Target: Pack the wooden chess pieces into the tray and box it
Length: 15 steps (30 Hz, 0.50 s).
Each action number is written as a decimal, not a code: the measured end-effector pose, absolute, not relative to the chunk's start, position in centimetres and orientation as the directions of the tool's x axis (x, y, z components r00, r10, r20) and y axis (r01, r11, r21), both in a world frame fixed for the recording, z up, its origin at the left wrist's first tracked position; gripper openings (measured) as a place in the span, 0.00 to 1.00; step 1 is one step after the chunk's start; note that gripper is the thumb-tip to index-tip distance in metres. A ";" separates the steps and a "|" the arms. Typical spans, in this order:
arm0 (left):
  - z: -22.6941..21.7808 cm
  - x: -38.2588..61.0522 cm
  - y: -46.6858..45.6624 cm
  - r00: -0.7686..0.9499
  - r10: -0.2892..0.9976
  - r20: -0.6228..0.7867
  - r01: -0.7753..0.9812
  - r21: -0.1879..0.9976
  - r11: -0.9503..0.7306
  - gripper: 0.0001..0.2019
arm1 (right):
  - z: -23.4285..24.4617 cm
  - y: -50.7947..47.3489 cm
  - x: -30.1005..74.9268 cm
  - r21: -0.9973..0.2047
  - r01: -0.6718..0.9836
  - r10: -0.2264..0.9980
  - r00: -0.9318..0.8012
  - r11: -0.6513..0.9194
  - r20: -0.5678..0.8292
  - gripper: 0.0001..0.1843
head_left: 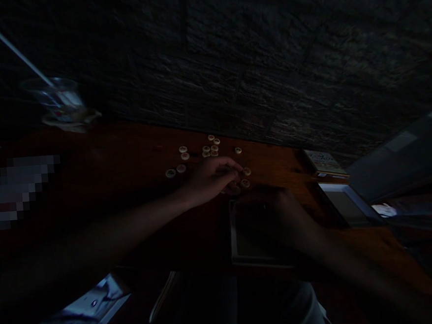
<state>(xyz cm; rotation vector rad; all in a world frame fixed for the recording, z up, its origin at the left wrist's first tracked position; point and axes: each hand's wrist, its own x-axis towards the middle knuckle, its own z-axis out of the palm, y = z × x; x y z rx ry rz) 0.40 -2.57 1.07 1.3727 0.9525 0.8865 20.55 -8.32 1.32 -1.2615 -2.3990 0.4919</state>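
Small round pale discs with marks on top, like Chinese chess pieces, lie on the wooden table ahead of me. My left hand (217,177) reaches in among them, palm down, its fingers curled and thumb close to the index finger. A disc (246,171) lies by its fingertips and another disc (245,183) sits just nearer to me. What its fingers hold, if anything, is hidden. My right hand (274,200) is in deep shadow over a shallow tray (234,239); its fingers cannot be made out. Beyond my left hand, discs (206,149) stand in short stacks.
A stone wall (213,68) borders the table's (126,153) far side. At the back left stands a clear cup (61,98) with a straw. To the right lie a small box (325,163) and an open box lid or tray (346,204). A bright printed surface (93,304) is low left.
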 end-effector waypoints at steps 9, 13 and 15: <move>1.2 0.5 -2.6 0.359 0.932 -0.056 0.057 0.998 0.039 0.07 | 1.2 -8.2 20.4 -0.358 0.727 0.808 -0.559 0.586 0.186 0.09; 1.1 0.5 -2.7 0.362 0.931 -0.052 0.053 0.998 0.035 0.07 | 1.0 -8.2 20.3 -0.382 0.728 0.818 -0.551 0.569 0.168 0.10; 0.9 0.4 -2.6 0.360 0.932 -0.046 0.059 0.998 0.027 0.08 | 1.0 -8.4 20.3 -0.374 0.730 0.816 -0.555 0.572 0.164 0.09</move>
